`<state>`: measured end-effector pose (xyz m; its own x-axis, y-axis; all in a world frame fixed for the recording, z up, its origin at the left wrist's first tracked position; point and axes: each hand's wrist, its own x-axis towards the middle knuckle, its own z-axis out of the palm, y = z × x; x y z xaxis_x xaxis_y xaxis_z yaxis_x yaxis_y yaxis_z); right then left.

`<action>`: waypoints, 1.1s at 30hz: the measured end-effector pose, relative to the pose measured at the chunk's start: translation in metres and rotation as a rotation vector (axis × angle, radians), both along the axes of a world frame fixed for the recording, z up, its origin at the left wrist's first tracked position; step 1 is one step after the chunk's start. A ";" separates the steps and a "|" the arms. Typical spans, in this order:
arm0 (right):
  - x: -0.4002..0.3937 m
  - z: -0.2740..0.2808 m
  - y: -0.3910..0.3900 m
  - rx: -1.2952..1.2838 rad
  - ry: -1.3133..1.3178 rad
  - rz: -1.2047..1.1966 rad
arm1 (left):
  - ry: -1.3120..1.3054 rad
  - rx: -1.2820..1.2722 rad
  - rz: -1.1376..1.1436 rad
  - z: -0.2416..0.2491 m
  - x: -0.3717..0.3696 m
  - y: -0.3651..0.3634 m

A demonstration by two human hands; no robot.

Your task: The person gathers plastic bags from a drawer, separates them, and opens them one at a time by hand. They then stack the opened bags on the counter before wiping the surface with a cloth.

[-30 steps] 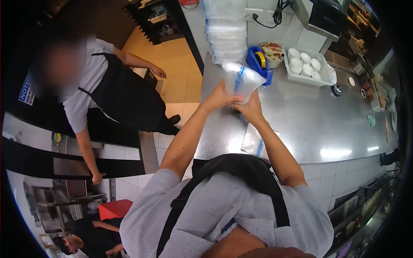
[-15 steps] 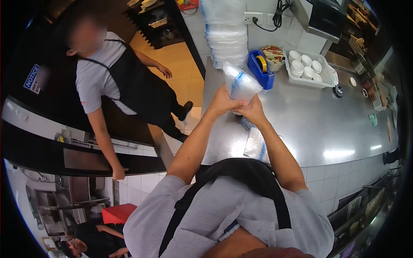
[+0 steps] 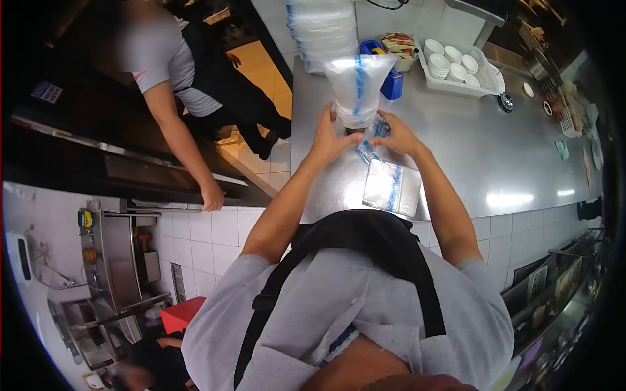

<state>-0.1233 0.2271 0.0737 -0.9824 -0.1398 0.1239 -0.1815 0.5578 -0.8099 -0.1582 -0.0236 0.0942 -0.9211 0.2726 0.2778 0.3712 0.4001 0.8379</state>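
Note:
A clear plastic bag (image 3: pixel 357 85) with a blue printed stripe stands upright on the steel counter, wide at its top. Something dark shows under its base, too covered to name. Just left of the base is my left hand (image 3: pixel 331 138), fingers apart and thumb stretched inward. On the other side, my right hand (image 3: pixel 399 135) is open with its fingers curved and holds nothing visible. Between the hands lies a crumpled clear wrapper (image 3: pixel 370 144) with blue print, beside my right thumb. Nearer my body, a flat pack of clear plastic bags (image 3: pixel 385 187) rests on the counter.
Tall stacks of clear plastic containers (image 3: pixel 323 32) stand behind the bag, beside a blue tape dispenser (image 3: pixel 392 85). A white basket (image 3: pixel 462 83) holds several white cups. A call bell (image 3: pixel 506 103) sits to its right. At left, a co-worker (image 3: pixel 215 78) stands near the counter.
Both my hands have let go of the bag and moved apart; it was gripped and tilted before, and now stands upright. My view has shifted, and the co-worker at left appears closer.

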 end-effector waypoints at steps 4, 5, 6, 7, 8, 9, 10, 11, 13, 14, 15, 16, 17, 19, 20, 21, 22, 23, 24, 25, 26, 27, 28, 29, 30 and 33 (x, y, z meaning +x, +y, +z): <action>0.041 -0.045 0.018 0.245 0.072 -0.177 | -0.171 -0.150 -0.126 -0.050 0.034 -0.021; 0.045 -0.051 0.020 0.188 0.072 -0.237 | -0.152 -0.165 -0.153 -0.057 0.041 -0.022; 0.051 -0.048 0.018 0.133 0.091 -0.297 | -0.157 -0.148 -0.133 -0.058 0.045 -0.021; 0.055 -0.042 0.015 0.079 0.116 -0.358 | -0.157 -0.130 -0.112 -0.057 0.046 -0.018; 0.058 -0.038 0.014 0.024 0.148 -0.417 | -0.149 -0.112 -0.089 -0.056 0.046 -0.014; 0.061 -0.042 0.015 0.045 0.201 -0.470 | -0.148 -0.136 -0.071 -0.056 0.045 -0.011; 0.064 -0.049 0.015 0.066 0.255 -0.523 | -0.146 -0.160 -0.053 -0.056 0.043 -0.008; 0.066 -0.055 0.017 0.086 0.310 -0.577 | -0.144 -0.184 -0.036 -0.056 0.041 -0.004; 0.067 -0.052 0.017 0.036 0.184 -0.690 | -0.165 -0.343 -0.065 -0.035 0.041 0.013; 0.067 -0.051 0.015 0.011 0.120 -0.743 | -0.177 -0.422 -0.077 -0.027 0.042 0.021; 0.064 -0.049 0.014 0.068 0.076 -0.738 | -0.198 -0.339 -0.084 -0.038 0.037 0.027; 0.061 -0.046 0.014 0.125 0.034 -0.735 | -0.217 -0.255 -0.092 -0.058 0.029 0.033; 0.058 -0.043 0.015 0.184 -0.005 -0.733 | -0.233 -0.169 -0.103 -0.068 0.026 0.038; 0.057 -0.041 0.015 0.352 -0.042 -0.703 | -0.249 0.152 -0.180 -0.064 0.030 0.049; 0.057 -0.040 0.015 0.432 -0.061 -0.688 | -0.256 0.308 -0.220 -0.061 0.033 0.051; 0.058 -0.038 0.016 0.434 -0.054 -0.670 | -0.305 0.357 -0.253 -0.051 0.039 0.048; 0.061 -0.037 0.018 0.436 -0.050 -0.650 | -0.358 0.404 -0.284 -0.031 0.046 0.043; 0.062 -0.038 0.020 0.438 -0.047 -0.628 | -0.411 0.451 -0.312 -0.017 0.051 0.037; 0.060 -0.041 0.025 0.164 -0.073 -0.545 | -0.517 0.636 -0.325 -0.011 0.052 0.031; 0.056 -0.046 0.032 -0.107 -0.100 -0.452 | -0.621 0.824 -0.331 -0.008 0.053 0.025; 0.054 -0.053 0.036 -0.375 -0.131 -0.352 | -0.723 1.016 -0.333 -0.005 0.055 0.017; 0.058 -0.048 0.032 -0.589 -0.181 -0.290 | -0.777 1.047 -0.362 0.006 0.058 0.009; 0.063 -0.032 0.025 -0.800 -0.230 -0.225 | -0.828 1.078 -0.394 0.021 0.059 0.000; 0.068 -0.016 0.018 -1.010 -0.279 -0.155 | -0.876 1.110 -0.428 0.030 0.059 -0.009; 0.069 -0.004 0.013 -1.034 -0.296 -0.083 | -0.916 1.132 -0.409 0.032 0.059 -0.017; 0.072 0.016 -0.003 -1.049 -0.376 0.111 | -0.995 1.177 -0.311 0.033 0.062 -0.041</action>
